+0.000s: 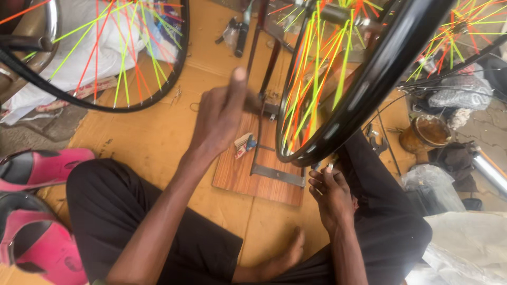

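I am sitting cross-legged on a floor covered in tan cardboard, looking down at my own two hands. In the centre of the frame my left hand [222,113] is resting on the black metal truing stand [264,105], fingers loosely curled over its upright post, thumb pointing up. The stand is bolted to a brown wooden board [237,177] lying between my knees. In the upper right of the frame a black bicycle wheel rim with bright yellow, green and orange spokes [338,95] is sitting in the stand. At lower centre right my right hand [330,192] is pinching something small and silvery at the bottom edge of the rim; whether it is a spoke key or a nipple, I cannot tell.

The risks, as I judge them: my right fingertips are sitting just under the rim, so a turning wheel could nip them. The small part could slip and vanish among the clutter. A second spoked wheel [105,58] is leaning at upper left, near my left arm, and could be knocked. An open brown tin of grease [425,134] is standing at right, close enough to tip.
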